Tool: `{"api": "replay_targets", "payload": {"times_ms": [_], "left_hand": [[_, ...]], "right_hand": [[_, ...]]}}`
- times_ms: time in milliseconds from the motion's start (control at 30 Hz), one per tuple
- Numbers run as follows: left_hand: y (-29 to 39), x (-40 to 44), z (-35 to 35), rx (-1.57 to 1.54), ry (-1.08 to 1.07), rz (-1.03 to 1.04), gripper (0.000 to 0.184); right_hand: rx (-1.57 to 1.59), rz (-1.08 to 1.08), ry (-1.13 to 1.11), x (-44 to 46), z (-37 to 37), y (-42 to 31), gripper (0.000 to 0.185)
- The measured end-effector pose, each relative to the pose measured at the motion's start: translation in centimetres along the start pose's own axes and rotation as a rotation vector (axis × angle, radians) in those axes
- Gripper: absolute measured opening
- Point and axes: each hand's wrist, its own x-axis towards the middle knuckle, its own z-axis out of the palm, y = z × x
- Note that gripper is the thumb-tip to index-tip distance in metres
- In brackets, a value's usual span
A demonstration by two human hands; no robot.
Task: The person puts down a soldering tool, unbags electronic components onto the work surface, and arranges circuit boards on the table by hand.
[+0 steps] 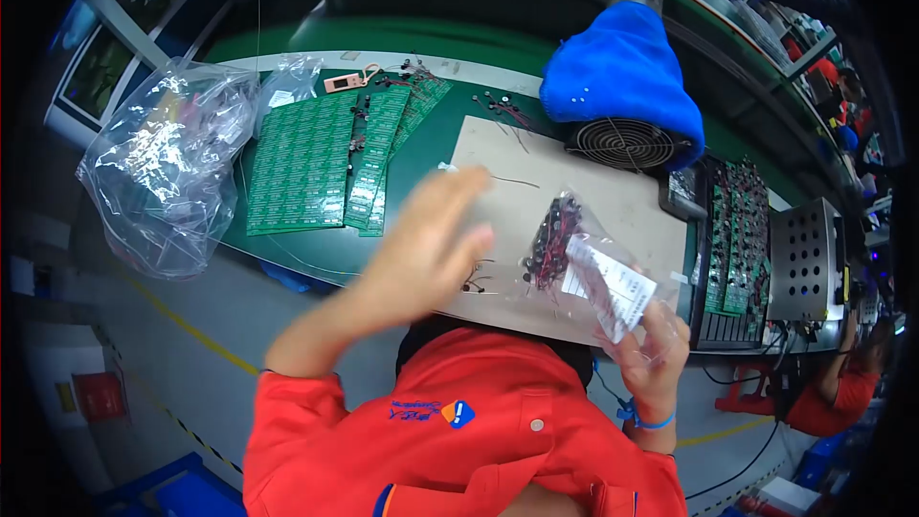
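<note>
My right hand point(656, 349) grips the lower end of a clear plastic bag point(598, 230), tilted over the beige board point(479, 144). Inside the bag lies a bunch of small black round parts with red wires point(555, 244), and a white printed label point(613, 282) shows on it. Some motion blur covers my left hand point(431, 239), which is raised over the board's left edge with thumb and fingers apart and nothing seen in it. A few loose wired parts point(476, 280) lie just beside it, and a thin wire point(515, 181) rests farther back.
Green circuit boards point(302, 163) and a large clear plastic bag point(172, 172) lie to the left. A blue-covered fan point(622, 77) hangs over the back of the board. At right stand a rack of populated boards point(732, 239) and a perforated metal box point(804, 258).
</note>
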Motion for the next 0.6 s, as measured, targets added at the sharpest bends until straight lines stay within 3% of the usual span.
{"api": "replay_targets", "payload": {"times_ms": [33,100,233,400,500,533,600], "left_hand": [[-1.7,1.0,-1.6,0.243,0.013,0.048,0.049],[-4.9,2.8,-3.0,0.532,0.076,-0.111,0.051],[-9.2,4.0,-3.2,0.613,0.093,-0.278,0.052],[-10.2,4.7,-4.6,0.534,0.13,-0.45,0.055],[-11.7,5.9,-5.3,0.695,0.174,-0.118,0.052],[-11.8,6.4,-5.6,0.695,0.165,-0.125,0.052],[-11.5,8.1,-6.2,0.634,0.055,-0.089,0.052]], "right_hand": [[0.1,0.142,-0.042,-0.6,0.7,0.5,0.041],[0.298,0.427,-0.127,-1.5,1.9,1.4,0.04],[0.167,0.246,-0.044,-1.3,3.0,2.7,0.042],[0.173,0.359,-0.008,-2.1,2.9,4.3,0.049],[0.198,0.347,0.153,-1.4,4.1,5.4,0.023],[0.203,0.355,0.148,-1.9,4.4,5.8,0.023],[0.147,0.341,0.176,-4.2,4.7,6.8,0.048]]}}
